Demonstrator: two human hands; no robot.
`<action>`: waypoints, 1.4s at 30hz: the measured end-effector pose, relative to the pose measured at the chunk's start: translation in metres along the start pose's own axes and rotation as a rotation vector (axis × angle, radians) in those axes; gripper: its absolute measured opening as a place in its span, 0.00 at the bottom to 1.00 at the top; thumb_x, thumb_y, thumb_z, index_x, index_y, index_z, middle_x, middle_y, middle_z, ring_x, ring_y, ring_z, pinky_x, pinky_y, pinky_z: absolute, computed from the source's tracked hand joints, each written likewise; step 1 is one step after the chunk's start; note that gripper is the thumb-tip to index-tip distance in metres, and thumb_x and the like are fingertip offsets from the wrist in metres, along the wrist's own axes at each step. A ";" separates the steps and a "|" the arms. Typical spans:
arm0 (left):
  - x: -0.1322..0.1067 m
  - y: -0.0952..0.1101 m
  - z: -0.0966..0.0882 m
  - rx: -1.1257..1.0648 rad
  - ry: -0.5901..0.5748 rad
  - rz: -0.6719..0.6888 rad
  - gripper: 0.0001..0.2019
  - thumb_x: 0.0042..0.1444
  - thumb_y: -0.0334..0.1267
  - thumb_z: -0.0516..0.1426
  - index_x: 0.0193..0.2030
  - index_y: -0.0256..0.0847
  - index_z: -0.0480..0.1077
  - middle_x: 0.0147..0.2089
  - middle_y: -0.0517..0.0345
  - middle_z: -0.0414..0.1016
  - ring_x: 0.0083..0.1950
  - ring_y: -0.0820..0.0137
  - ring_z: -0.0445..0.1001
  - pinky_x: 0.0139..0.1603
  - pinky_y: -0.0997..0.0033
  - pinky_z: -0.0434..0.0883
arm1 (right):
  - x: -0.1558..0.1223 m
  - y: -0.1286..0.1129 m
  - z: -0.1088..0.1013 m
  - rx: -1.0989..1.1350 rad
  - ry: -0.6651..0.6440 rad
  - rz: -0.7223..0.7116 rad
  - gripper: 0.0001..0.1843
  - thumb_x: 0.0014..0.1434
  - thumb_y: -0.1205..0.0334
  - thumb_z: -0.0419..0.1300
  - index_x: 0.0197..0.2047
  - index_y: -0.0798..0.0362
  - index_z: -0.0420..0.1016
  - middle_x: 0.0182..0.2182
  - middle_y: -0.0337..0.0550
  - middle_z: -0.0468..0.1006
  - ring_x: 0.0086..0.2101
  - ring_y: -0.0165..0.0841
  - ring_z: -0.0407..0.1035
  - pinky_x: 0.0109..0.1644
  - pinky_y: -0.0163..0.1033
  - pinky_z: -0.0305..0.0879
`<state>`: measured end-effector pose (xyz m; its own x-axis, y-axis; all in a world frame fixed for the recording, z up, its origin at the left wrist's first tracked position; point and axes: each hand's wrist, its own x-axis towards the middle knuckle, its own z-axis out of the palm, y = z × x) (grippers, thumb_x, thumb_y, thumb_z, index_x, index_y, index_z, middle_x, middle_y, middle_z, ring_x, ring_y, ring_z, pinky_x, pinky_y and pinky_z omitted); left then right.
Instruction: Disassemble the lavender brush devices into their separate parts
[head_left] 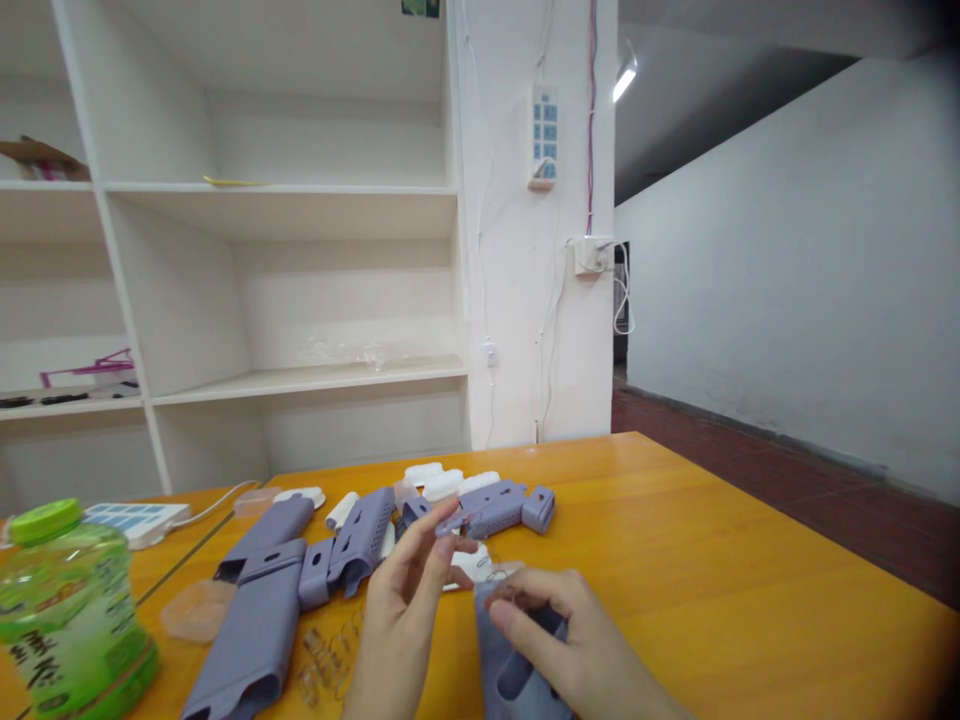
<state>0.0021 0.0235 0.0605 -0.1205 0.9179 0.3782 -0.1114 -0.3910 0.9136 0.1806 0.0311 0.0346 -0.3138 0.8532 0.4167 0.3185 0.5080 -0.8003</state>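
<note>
My left hand (pixel 409 590) is raised over the table with its thumb and fingers apart; I see nothing held in it. Beside it, my right hand (pixel 566 625) is closed at the upper end of a purple plastic housing (pixel 491 645), which has an oval cut-out near its lower end. The fingers hide part of the housing's rim. A thin wire coil (pixel 496 575) shows just above that rim, close to a white plastic piece (pixel 474 562). Several metal springs (pixel 326 660) lie left of my left wrist.
More purple housings (pixel 259 630) lie to the left, and perforated purple parts (pixel 495 508) lie behind my hands. White caps (pixel 442 484) sit further back. A green-lidded bottle (pixel 71 620) and a power strip (pixel 139 522) occupy the left side of the orange table (pixel 712 590).
</note>
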 end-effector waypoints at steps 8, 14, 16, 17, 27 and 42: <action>-0.001 0.000 -0.005 0.096 -0.021 0.053 0.20 0.54 0.48 0.65 0.51 0.42 0.78 0.51 0.47 0.81 0.45 0.62 0.80 0.44 0.71 0.77 | 0.000 -0.001 0.002 0.046 -0.084 0.074 0.19 0.62 0.48 0.60 0.30 0.55 0.80 0.25 0.38 0.76 0.30 0.33 0.69 0.37 0.36 0.61; 0.001 0.002 -0.008 0.185 0.079 0.041 0.20 0.52 0.52 0.65 0.47 0.41 0.81 0.34 0.52 0.82 0.40 0.64 0.79 0.41 0.74 0.77 | 0.001 -0.006 -0.003 -0.105 -0.009 0.042 0.12 0.60 0.50 0.64 0.34 0.49 0.81 0.29 0.37 0.80 0.35 0.36 0.72 0.41 0.37 0.62; 0.001 0.004 -0.007 0.209 0.137 0.046 0.21 0.51 0.53 0.65 0.44 0.40 0.82 0.29 0.54 0.80 0.35 0.66 0.77 0.37 0.75 0.76 | 0.001 -0.005 -0.004 -0.180 0.046 -0.004 0.12 0.56 0.49 0.68 0.36 0.48 0.81 0.31 0.37 0.81 0.35 0.37 0.73 0.42 0.38 0.63; 0.001 0.005 -0.007 0.218 0.163 0.048 0.21 0.50 0.53 0.66 0.44 0.40 0.82 0.29 0.55 0.80 0.33 0.67 0.76 0.36 0.75 0.76 | 0.001 -0.003 -0.005 -0.211 0.064 -0.043 0.13 0.55 0.48 0.69 0.38 0.47 0.81 0.32 0.37 0.82 0.35 0.37 0.74 0.43 0.38 0.63; -0.003 0.000 0.002 0.194 0.304 -0.034 0.25 0.44 0.56 0.68 0.43 0.38 0.83 0.27 0.53 0.79 0.25 0.71 0.69 0.22 0.76 0.70 | 0.001 0.008 -0.002 -0.709 0.291 -0.477 0.18 0.66 0.43 0.57 0.42 0.50 0.74 0.31 0.40 0.77 0.31 0.38 0.72 0.34 0.40 0.58; -0.003 -0.004 0.005 0.089 0.308 -0.100 0.28 0.43 0.55 0.69 0.46 0.36 0.81 0.24 0.55 0.76 0.22 0.75 0.65 0.20 0.79 0.64 | 0.000 0.008 0.007 -0.748 0.403 -0.455 0.12 0.67 0.51 0.58 0.36 0.49 0.74 0.29 0.39 0.74 0.31 0.37 0.67 0.37 0.41 0.53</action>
<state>0.0078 0.0224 0.0566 -0.4070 0.8825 0.2356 -0.0525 -0.2801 0.9585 0.1766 0.0341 0.0250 -0.2615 0.4612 0.8479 0.7736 0.6254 -0.1016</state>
